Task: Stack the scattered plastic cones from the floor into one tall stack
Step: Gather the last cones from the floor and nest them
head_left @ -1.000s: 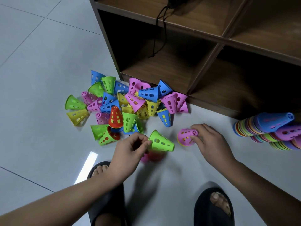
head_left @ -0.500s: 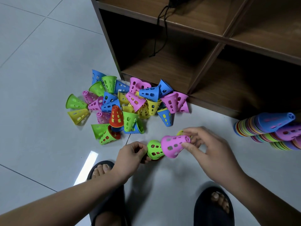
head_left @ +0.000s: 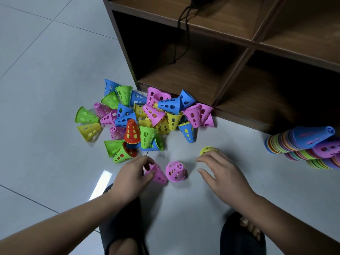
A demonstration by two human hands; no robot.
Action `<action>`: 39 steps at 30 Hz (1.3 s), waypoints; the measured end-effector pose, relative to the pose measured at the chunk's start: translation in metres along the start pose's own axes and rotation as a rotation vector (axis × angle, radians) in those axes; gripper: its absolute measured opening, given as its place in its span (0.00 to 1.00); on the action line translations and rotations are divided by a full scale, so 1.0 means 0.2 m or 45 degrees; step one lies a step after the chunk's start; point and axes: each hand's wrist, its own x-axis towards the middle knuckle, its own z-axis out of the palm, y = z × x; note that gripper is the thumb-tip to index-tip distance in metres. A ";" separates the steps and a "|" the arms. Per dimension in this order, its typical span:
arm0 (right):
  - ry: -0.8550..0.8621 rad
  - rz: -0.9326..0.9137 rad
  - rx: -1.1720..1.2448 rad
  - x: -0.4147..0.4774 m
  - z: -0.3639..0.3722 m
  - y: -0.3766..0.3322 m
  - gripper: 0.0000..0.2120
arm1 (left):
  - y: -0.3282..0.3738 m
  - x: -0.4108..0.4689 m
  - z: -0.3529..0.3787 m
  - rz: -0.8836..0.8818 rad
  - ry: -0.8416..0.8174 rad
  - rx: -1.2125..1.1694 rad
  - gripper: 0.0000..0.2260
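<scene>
cones: perforated smooth plastic | floor: glossy pale tile | shelf unit: matt wood-grain board | sandals: black, matt

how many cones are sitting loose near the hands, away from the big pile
3: a tilted pink cone gripped by the left hand, an upright pink cone between the hands, and a yellow cone just beyond the right hand. More may be nested inside.

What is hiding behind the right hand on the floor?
A yellow cone peeks out beyond the right hand; only its holed upper part shows. The hand covers the rest, so how it lies is unclear.
</scene>
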 end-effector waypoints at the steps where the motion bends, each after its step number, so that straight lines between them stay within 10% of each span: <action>1: 0.016 0.000 -0.063 0.01 0.00 0.03 0.12 | -0.03 0.01 -0.01 0.033 -0.006 0.038 0.12; 19: -0.046 0.180 -0.343 0.00 0.07 0.37 0.13 | -0.10 0.03 -0.05 0.114 -0.008 0.044 0.03; 29: 0.128 0.370 0.220 0.04 -0.07 0.21 0.11 | 0.17 0.03 -0.14 -0.192 0.219 -0.600 0.07; 39: 0.247 0.193 0.359 0.04 -0.21 -0.15 0.10 | 0.24 0.04 0.02 -0.268 -0.013 -0.673 0.09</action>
